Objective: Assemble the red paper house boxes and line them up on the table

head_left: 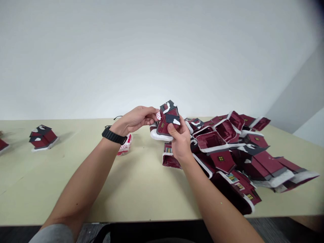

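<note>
A small dark red model house [164,125] with a black roof and white snow-like trim is held up above the table. My right hand [181,138] grips it from the right, thumb across its front. My left hand [141,118] pinches a small white piece with red stripes [158,115] against the house's left side; its exact kind is unclear. Below my left wrist, a bundle of red-and-white striped pieces [125,145] lies on the table, partly hidden by the wrist and its black watch band [114,135].
A heap of similar red houses [260,158] covers the right of the table [141,189], some tipped with hollow undersides showing. Another house [43,137] stands at the left, and part of one more [3,145] shows at the left edge. A white wall [152,57] rises behind.
</note>
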The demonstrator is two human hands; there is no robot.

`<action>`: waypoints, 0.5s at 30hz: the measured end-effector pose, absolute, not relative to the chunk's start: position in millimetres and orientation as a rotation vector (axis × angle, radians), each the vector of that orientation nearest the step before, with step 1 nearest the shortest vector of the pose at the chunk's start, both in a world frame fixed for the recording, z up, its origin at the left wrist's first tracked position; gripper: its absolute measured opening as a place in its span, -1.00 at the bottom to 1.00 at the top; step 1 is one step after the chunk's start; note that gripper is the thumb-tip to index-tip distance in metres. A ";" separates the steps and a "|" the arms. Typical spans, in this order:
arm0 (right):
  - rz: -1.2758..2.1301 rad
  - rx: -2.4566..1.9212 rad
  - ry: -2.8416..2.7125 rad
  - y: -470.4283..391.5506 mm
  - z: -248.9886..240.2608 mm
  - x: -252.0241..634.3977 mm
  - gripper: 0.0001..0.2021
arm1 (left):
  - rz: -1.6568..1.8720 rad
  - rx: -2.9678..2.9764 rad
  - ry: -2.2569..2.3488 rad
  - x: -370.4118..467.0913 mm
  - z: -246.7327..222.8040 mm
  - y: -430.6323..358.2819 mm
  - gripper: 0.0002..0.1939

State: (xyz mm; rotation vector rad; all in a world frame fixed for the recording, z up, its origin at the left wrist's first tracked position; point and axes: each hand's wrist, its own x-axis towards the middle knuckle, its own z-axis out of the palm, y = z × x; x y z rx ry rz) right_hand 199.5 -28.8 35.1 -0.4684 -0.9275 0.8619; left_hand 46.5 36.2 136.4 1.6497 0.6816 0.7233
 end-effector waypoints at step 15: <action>0.838 -0.529 -0.995 -26.3 45.1 207.4 -0.30 | 0.725 1.660 0.608 41.5 131.7 43.1 -0.60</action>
